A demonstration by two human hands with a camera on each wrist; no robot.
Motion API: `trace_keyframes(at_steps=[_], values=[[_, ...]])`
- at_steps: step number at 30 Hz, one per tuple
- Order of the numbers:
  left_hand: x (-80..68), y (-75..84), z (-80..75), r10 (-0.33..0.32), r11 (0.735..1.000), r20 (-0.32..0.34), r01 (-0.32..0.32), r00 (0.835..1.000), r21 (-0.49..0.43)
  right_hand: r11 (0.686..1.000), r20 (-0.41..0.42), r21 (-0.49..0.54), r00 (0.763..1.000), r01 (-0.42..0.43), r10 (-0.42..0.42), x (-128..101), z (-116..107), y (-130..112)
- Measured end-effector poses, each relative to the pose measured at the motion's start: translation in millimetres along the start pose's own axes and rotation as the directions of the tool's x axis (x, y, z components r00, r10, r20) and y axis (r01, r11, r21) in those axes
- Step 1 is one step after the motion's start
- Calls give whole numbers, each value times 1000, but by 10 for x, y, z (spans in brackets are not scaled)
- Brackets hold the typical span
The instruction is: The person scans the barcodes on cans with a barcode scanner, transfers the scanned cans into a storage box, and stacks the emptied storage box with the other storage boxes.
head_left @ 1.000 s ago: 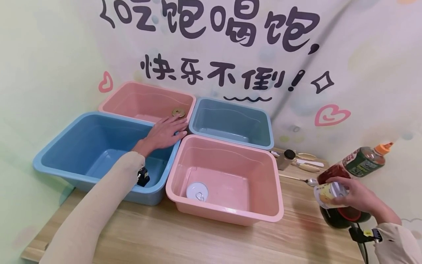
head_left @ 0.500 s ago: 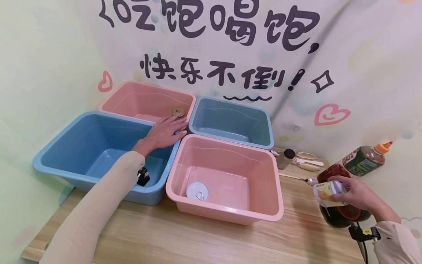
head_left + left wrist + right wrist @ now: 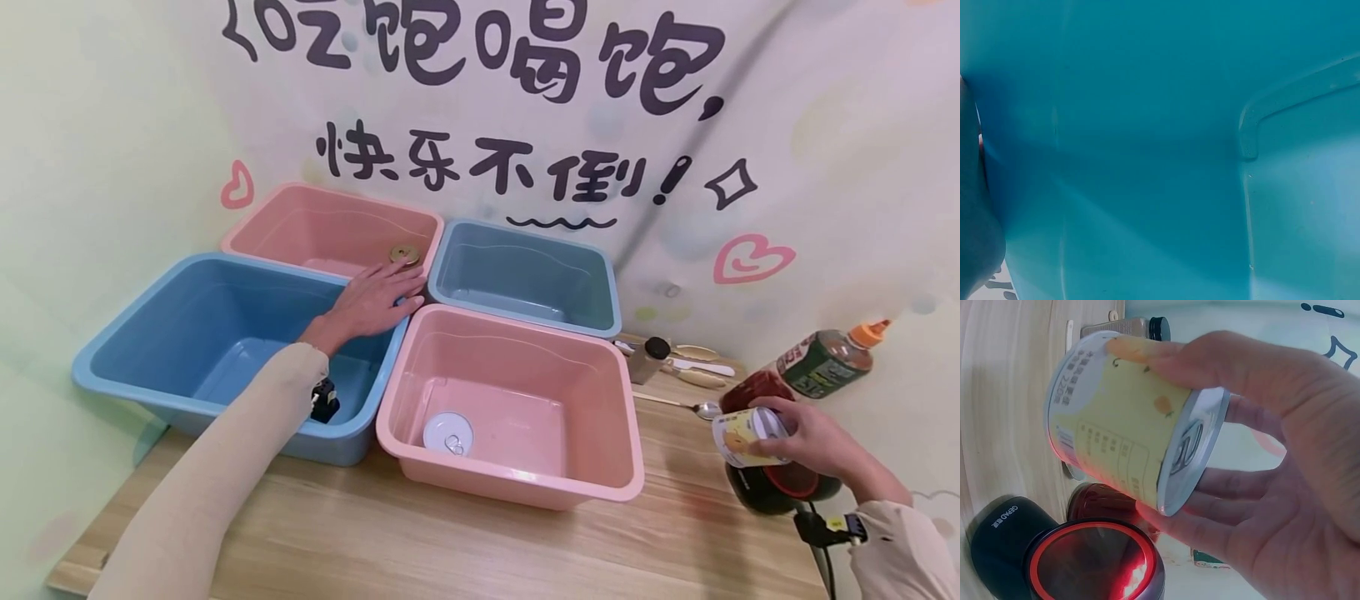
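Note:
At the right, my right hand (image 3: 821,442) grips a yellow and white can (image 3: 738,437) by its lid end, thumb on one side and fingers on the other. The right wrist view shows the can (image 3: 1119,415) tilted, its pull-tab lid facing the palm (image 3: 1310,481). Close under it in the head view is a black appliance (image 3: 765,492) with a red ring. My left hand (image 3: 367,300) lies with straight fingers over the rims of the blue front-left bin (image 3: 135,383) and the pink back-left bin (image 3: 258,217). Only bin wall (image 3: 1135,137) fills most of the left wrist view.
A pull-tab can (image 3: 448,433) sits in the pink front bin (image 3: 517,492), and a gold-topped can (image 3: 405,254) in the back pink one. Behind stands a blue-grey bin (image 3: 525,242). A spoon (image 3: 705,410), dark-capped shaker (image 3: 648,362) and orange-capped sauce bottle (image 3: 828,367) are at right.
The yellow can has turned slightly in my right hand, bringing more of its printed picture toward the head camera. My left hand stays put.

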State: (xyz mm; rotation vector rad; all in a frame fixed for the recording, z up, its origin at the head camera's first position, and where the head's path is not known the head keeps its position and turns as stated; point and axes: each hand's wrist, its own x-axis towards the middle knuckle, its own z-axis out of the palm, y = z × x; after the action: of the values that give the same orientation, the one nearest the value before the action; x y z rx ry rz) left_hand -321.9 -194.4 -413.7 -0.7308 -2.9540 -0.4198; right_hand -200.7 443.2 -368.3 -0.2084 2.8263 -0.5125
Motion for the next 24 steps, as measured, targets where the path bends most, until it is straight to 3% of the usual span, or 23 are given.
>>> trace_keyframes(at_steps=[10, 18, 24], values=[[6, -8, 10, -4, 1000, -9, 4, 1000, -12, 999, -13, 2, 999, 44, -44, -38, -35, 9], [4, 1, 8, -9, 1000, -16, 9, 1000, -21, 1000, -34, -29, 999, 12, -13, -84, -41, 8], [5, 1, 10, -7, 1000, -12, 7, 1000, -20, 999, -46, -21, 998, 43, -44, -106, -21, 39]])
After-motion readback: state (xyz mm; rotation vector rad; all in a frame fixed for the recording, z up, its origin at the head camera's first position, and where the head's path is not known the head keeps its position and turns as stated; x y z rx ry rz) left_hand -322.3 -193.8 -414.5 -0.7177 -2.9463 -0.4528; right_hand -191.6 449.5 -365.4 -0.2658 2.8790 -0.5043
